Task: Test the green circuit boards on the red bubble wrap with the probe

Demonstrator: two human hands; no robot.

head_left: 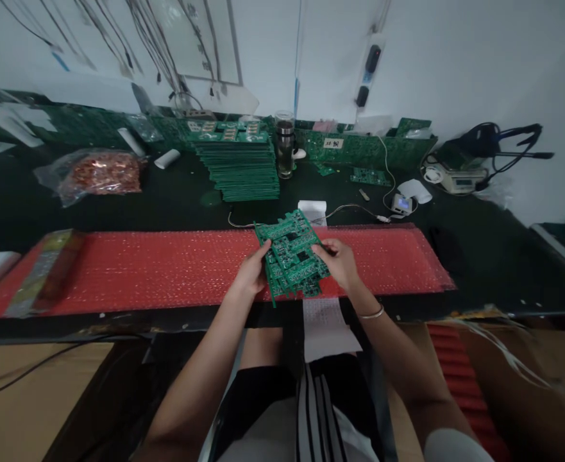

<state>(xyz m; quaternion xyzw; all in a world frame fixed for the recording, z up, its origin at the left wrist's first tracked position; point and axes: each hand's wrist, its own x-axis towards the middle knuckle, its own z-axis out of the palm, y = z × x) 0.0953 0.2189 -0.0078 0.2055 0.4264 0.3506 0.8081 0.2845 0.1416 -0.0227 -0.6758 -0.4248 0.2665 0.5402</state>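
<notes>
the loose sheaf of green circuit boards (pixel 294 253) sits between both hands, above the red bubble wrap (pixel 167 266). the left hand (pixel 254 269) grips its left edge, thumb on top; the right hand (pixel 338 262) pinches its right edge, thumb over the face. behind stand a tall circuit-board stack (pixel 244 170) and, just beside it, a glass bottle (pixel 285 151).

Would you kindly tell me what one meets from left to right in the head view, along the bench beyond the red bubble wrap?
Bag of copper-coloured pieces, white roll, stack of green boards, bottle, loose green board, small lit-screen device, scale-like device.
</notes>
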